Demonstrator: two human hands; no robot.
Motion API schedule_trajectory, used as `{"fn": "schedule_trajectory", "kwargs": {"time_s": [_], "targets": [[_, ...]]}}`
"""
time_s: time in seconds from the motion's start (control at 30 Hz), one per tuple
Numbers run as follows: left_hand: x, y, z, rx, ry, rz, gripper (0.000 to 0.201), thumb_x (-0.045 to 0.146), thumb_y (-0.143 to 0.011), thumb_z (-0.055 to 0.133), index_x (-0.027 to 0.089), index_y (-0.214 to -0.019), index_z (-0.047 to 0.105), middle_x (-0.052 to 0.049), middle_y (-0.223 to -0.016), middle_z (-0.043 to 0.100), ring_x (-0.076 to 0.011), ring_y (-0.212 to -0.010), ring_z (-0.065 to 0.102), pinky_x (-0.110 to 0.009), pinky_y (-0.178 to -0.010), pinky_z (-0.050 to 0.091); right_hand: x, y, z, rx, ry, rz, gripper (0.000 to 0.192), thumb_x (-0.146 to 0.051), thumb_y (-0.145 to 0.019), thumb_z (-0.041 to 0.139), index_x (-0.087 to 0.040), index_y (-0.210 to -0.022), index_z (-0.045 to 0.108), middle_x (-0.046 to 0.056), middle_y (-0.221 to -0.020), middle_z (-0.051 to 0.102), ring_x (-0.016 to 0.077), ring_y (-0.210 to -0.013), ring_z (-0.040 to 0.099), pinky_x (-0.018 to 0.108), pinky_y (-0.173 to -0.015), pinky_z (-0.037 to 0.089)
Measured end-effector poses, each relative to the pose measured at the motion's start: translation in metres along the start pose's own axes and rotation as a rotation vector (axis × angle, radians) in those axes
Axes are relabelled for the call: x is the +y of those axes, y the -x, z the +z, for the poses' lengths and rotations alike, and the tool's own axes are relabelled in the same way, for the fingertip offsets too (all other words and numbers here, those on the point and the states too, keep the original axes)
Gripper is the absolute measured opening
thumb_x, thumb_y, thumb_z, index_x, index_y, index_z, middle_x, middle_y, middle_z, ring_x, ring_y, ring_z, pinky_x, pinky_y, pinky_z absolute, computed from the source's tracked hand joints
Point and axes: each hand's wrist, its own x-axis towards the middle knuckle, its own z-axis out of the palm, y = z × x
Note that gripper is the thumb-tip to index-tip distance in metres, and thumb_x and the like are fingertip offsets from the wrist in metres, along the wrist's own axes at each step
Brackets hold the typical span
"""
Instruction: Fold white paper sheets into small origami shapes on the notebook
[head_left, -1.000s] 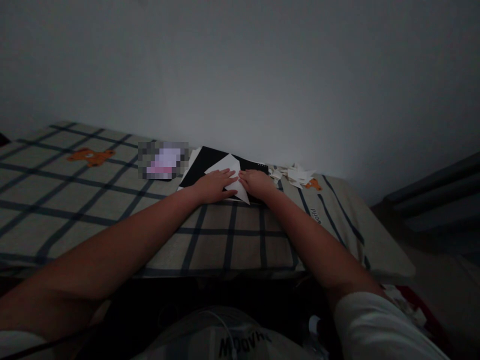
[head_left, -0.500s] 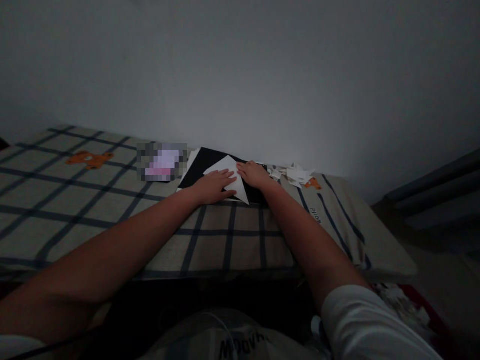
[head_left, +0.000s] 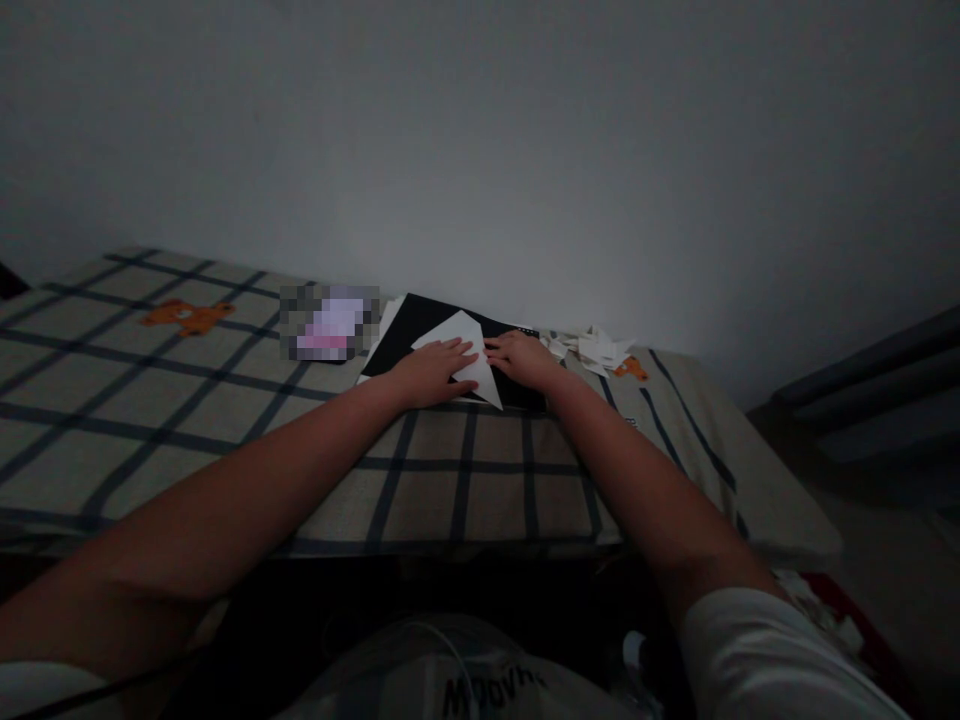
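A folded sheet of white paper [head_left: 457,326], pointed at its near right corner, lies on a black flat board or folder [head_left: 390,345]. My left hand [head_left: 437,372] rests on the paper with its fingers spread, covering its lower left part. Along the paper's right edge, the fingertips of my right hand [head_left: 523,358] touch the sheet; its fingers are stretched out and the palm is over the black surface. Neither hand grips anything.
Several folded white paper pieces [head_left: 596,350] are piled right of the board. A blurred-out device with a lit screen [head_left: 330,325] lies to the left. The checked cloth [head_left: 225,400] covers the table, which meets a plain wall [head_left: 480,150] behind.
My right hand has slid slightly right and nearer along the paper's edge, uncovering more of the sheet. My left hand keeps its place on the paper. The view has shifted a little.
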Motion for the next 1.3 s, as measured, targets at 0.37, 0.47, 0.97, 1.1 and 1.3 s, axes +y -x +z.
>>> {"fn": "schedule_trajectory", "kwargs": {"time_s": [0.37,0.47,0.97,1.1,1.3], "targets": [[-0.002,0.0,0.002,0.016,0.013,0.009,0.065,0.055,-0.095,0.04,0.016,-0.146,0.038,-0.012,-0.156,0.029,-0.0259,-0.145,0.024,-0.037,-0.116,0.018,-0.021,0.03,0.012,0.131,-0.017,0.019,0.028,-0.025,-0.095,0.048,-0.012,-0.099,0.073,0.011,-0.106,0.067,0.0196,-0.102,0.056,0.03,-0.091,0.042],[-0.002,-0.001,0.003,0.01,0.01,0.009,0.065,0.056,-0.095,0.038,0.016,-0.147,0.038,-0.011,-0.156,0.029,-0.0255,-0.145,0.023,-0.037,-0.116,0.018,-0.023,0.04,0.015,0.136,-0.031,-0.008,0.028,-0.024,-0.095,0.048,-0.012,-0.096,0.073,0.01,-0.103,0.066,0.0187,-0.098,0.055,0.029,-0.089,0.042],[-0.001,0.0,0.001,0.008,-0.007,0.007,0.065,0.056,-0.095,0.037,0.016,-0.146,0.039,-0.011,-0.156,0.029,-0.0259,-0.145,0.023,-0.038,-0.116,0.019,-0.041,0.053,0.008,0.087,0.12,0.08,0.034,-0.023,-0.097,0.037,-0.018,-0.097,0.07,0.011,-0.11,0.065,0.0226,-0.1,0.057,0.029,-0.072,0.046],[-0.001,0.0,0.001,0.014,-0.016,0.006,0.064,0.055,-0.095,0.037,0.017,-0.146,0.038,-0.011,-0.156,0.028,-0.0257,-0.145,0.024,-0.038,-0.116,0.019,-0.033,0.032,0.011,0.093,0.059,0.155,0.035,-0.028,-0.098,0.035,-0.017,-0.102,0.068,0.011,-0.112,0.066,0.0219,-0.098,0.061,0.031,-0.079,0.047],[-0.001,0.001,0.001,0.017,-0.025,0.017,0.064,0.055,-0.095,0.037,0.016,-0.146,0.039,-0.012,-0.156,0.029,-0.0256,-0.145,0.025,-0.039,-0.115,0.021,-0.028,0.005,0.009,0.09,0.015,0.269,0.035,-0.032,-0.097,0.036,-0.016,-0.107,0.065,0.013,-0.111,0.068,0.0248,-0.102,0.064,0.033,-0.081,0.048]]}}
